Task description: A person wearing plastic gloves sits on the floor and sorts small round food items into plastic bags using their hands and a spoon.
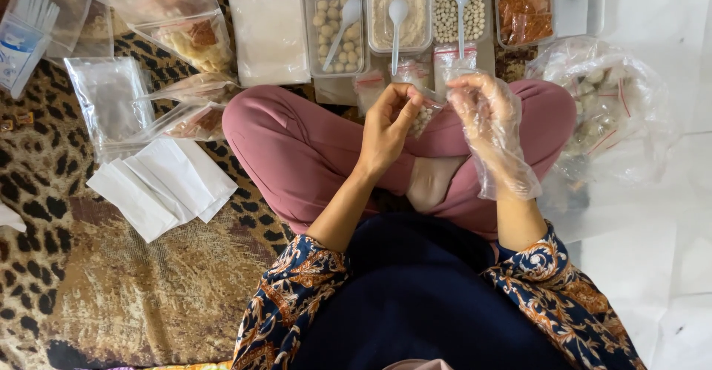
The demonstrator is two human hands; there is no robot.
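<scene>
I note tubs (335, 25) with upright spoons (397, 15) crowding ahead, filled bag pile (604, 103) blocking right, open carpet (148, 281) at left

So the floor is split: a leopard-print rug (44, 214) covers the left side and plain white tiles (653, 251) run down the right. On the rug there's a stack of white paper sheets (163, 185), a few clear zip bags (111, 103) (some empty, some with snacks), a flat white packet (265, 25), and a row of clear plastic tubs (335, 27) along the top, three with white spoons (397, 14) stuck in them. Over on the tile side sits a big clear bag (608, 110) stuffed with filled little packets, right next to the person's knee.
</scene>
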